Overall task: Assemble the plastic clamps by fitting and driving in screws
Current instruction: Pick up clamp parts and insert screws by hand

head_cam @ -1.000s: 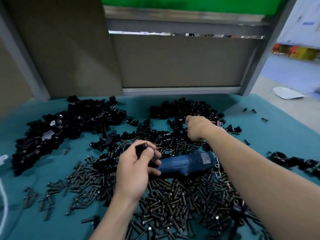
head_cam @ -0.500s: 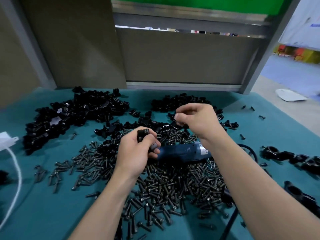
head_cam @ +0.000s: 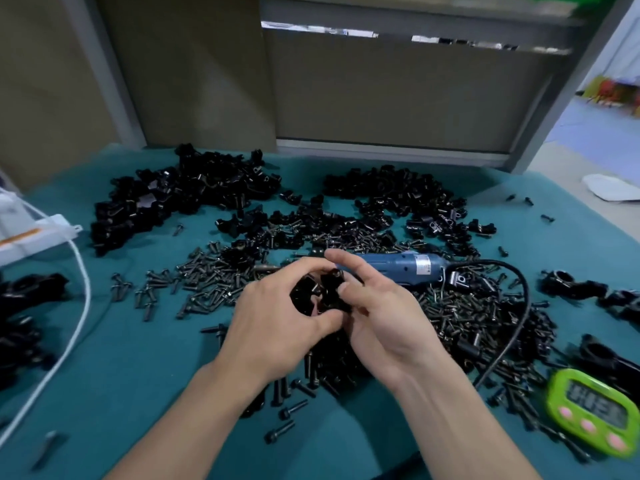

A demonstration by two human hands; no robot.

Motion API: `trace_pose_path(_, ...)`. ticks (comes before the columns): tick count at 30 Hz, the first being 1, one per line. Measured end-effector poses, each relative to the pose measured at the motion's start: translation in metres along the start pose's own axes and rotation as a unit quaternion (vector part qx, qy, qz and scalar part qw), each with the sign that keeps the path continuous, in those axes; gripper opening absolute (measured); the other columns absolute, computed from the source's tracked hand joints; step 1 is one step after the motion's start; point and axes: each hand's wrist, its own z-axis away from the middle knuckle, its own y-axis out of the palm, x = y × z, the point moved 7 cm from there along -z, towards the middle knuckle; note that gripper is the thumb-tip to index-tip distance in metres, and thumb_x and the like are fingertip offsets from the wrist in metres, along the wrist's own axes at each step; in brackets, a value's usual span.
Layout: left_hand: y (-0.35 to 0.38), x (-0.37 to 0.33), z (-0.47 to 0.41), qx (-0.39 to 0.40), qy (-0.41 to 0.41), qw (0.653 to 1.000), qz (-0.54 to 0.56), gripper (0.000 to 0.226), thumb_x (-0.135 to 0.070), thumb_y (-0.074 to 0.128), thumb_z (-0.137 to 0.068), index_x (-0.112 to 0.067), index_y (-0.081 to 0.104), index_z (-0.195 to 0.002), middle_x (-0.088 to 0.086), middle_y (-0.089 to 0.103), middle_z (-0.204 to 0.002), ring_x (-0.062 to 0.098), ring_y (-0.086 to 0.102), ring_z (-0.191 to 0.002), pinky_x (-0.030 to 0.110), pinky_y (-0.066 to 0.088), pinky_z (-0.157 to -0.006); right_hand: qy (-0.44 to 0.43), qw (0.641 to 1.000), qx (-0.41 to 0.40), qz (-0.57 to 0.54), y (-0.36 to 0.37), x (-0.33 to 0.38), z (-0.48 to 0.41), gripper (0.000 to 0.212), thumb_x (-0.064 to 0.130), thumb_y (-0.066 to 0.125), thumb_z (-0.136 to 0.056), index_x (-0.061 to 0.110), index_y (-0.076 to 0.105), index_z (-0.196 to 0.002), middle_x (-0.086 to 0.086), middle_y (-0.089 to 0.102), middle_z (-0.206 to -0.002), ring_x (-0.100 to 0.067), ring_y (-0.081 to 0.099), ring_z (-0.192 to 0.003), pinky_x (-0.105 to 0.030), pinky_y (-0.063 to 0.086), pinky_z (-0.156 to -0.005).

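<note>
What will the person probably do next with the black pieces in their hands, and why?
Probably seat the two clamp pieces together. The left hand grips one and the right hand pinches the other close beside it. The blue screwdriver lies unheld on the cloth behind, so driving looks premature.

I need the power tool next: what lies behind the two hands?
A blue electric screwdriver lies there on loose screws, black clamp piles beyond. The right hand covers its front end.

Head-worn view, down over table (head_cam: 145, 358)
</note>
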Motion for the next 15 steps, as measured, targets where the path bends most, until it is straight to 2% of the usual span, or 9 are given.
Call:
trace_pose_path(4, 0.001, 0.005, -0.004, -0.015, 0.005, 0.996, 0.09, 0.055, -0.039, 0.079, -0.065, -0.066, 0.063, -0.11, -0.036, 0.07, -0.1, -0.01, 0.068, -0.092, 0.003, 0.045, -0.077, 0.015, 0.997, 0.071, -0.027, -0.003, 0.004, 0.004, 0.053, -0.018, 0.039, -0.094, 0.006, 0.064, -0.134, -0.023, 0.069, -0.129, -0.033, 0.07, -0.112, -0.038, 0.059, -0.093)
trace_pose_path(6, 0.003, 0.01, -0.007, 0.0, -0.012, 0.981, 0.192, 0.05, -0.036, 0.082, -0.071, -0.058, 0.069, -0.114, -0.021, 0.076, -0.096, -0.003, 0.071, -0.086, 0.013, 0.052, -0.076, -0.009, 0.996, 0.083, -0.011, -0.005, 0.009, 0.004, 0.052, -0.02, 0.043, -0.092, 0.005, 0.063, -0.133, -0.02, 0.07, -0.129, -0.034, 0.07, -0.113, -0.042, 0.057, -0.099)
trace_pose_path(9, 0.012, 0.013, -0.008, 0.039, -0.057, 0.94, 0.334, 0.036, -0.038, 0.08, -0.079, -0.053, 0.074, -0.111, 0.0, 0.071, -0.068, 0.01, 0.063, -0.058, 0.021, 0.049, -0.052, -0.099, 0.991, 0.037, 0.081, -0.012, 0.024, 0.005, 0.049, -0.02, 0.061, -0.085, 0.016, 0.077, -0.114, -0.011, 0.076, -0.115, -0.025, 0.073, -0.1, -0.03, 0.06, -0.085)
trace_pose_path(11, 0.016, 0.013, -0.009, 0.052, -0.068, 0.936, 0.341, 0.031, -0.041, 0.075, -0.083, -0.054, 0.074, -0.111, 0.005, 0.067, -0.061, 0.013, 0.06, -0.053, 0.021, 0.047, -0.048, -0.186, 0.958, -0.014, 0.218, -0.014, 0.037, 0.01, 0.047, -0.01, 0.073, -0.079, 0.026, 0.08, -0.107, -0.006, 0.079, -0.104, -0.022, 0.074, -0.087, -0.03, 0.06, -0.078)
trace_pose_path(13, 0.02, 0.013, -0.008, 0.078, -0.073, 0.935, 0.337, 0.028, -0.049, 0.073, -0.084, -0.051, 0.074, -0.112, 0.006, 0.067, -0.061, 0.016, 0.06, -0.052, 0.022, 0.046, -0.047, -0.238, 0.899, -0.06, 0.363, -0.014, 0.045, 0.014, 0.048, 0.0, 0.08, -0.079, 0.038, 0.079, -0.108, 0.001, 0.079, -0.092, -0.022, 0.073, -0.078, -0.036, 0.063, -0.073)
trace_pose_path(15, 0.022, 0.014, -0.007, 0.108, -0.084, 0.926, 0.353, 0.033, -0.058, 0.071, -0.082, -0.042, 0.077, -0.11, 0.006, 0.064, -0.058, 0.016, 0.057, -0.049, 0.023, 0.044, -0.044, -0.272, 0.854, -0.079, 0.437, -0.012, 0.051, 0.018, 0.048, 0.006, 0.085, -0.078, 0.045, 0.079, -0.106, 0.008, 0.077, -0.087, -0.012, 0.069, -0.073, -0.026, 0.06, -0.07)
